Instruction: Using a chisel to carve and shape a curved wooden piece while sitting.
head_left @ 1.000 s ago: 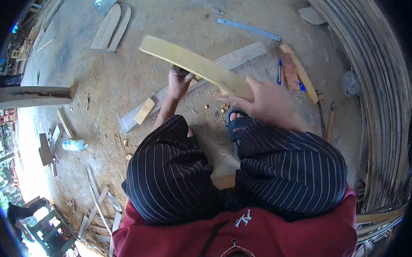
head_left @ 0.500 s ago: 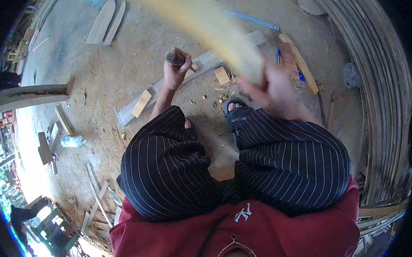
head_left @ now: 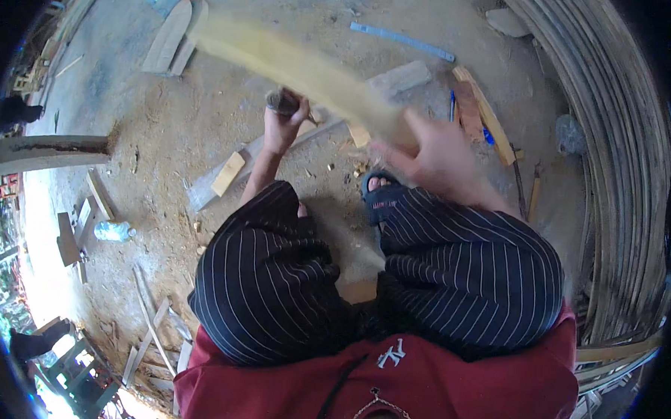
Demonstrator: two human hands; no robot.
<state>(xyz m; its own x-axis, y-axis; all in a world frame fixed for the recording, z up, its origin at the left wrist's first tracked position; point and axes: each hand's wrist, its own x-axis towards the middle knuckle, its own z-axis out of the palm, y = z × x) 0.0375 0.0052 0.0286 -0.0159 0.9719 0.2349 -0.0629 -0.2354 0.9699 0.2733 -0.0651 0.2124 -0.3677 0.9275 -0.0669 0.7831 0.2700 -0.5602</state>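
My left hand [head_left: 280, 136] is wrapped round an upright chisel [head_left: 282, 101] whose worn, round dark handle end faces up; its blade is hidden below. It stands at a long greyish board [head_left: 401, 79] lying slantwise on the ground. In my right hand [head_left: 441, 156] is a long pale wooden bat-like piece [head_left: 297, 64], smeared by motion, its far part reaching up and left beyond the chisel. A small wooden block [head_left: 228, 173] rests on the board's near end, and another block [head_left: 359, 135] sits partly hidden below the bat-like piece.
A metal ruler [head_left: 403, 42], a blue pen [head_left: 452, 106] and a curved wood strip [head_left: 489, 115] lie beyond my right hand. Shaped boards [head_left: 168, 37] are at far left. A plastic bottle [head_left: 114, 231] lies left; stacked long strips [head_left: 614, 162] line the right. Wood chips litter the ground.
The bat-like wooden piece has swung down and left toward the chisel, more of its length now in view. My left hand has stayed nearly in place on the chisel.
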